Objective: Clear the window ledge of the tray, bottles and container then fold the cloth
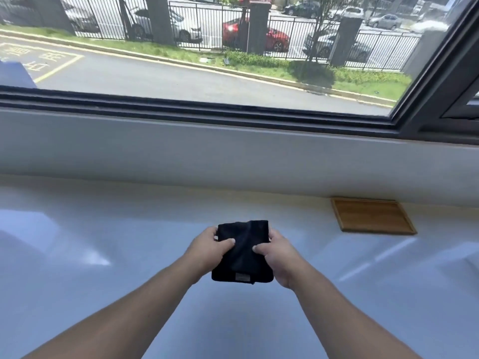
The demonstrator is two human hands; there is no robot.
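The cloth (243, 251) is held between both hands over the middle of the ledge (129, 242), long axis running away from the person. Left hand (207, 248) and right hand (278, 255) each clamp a side edge, equally near. Its small label is unreadable. The tray (373, 216) lies at the ledge's far right.

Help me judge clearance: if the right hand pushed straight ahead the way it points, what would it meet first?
The right hand points toward the window. Past the black cloth it grips, only bare ledge shows, then probably the wall below the window. The wooden tray sits off to its right.
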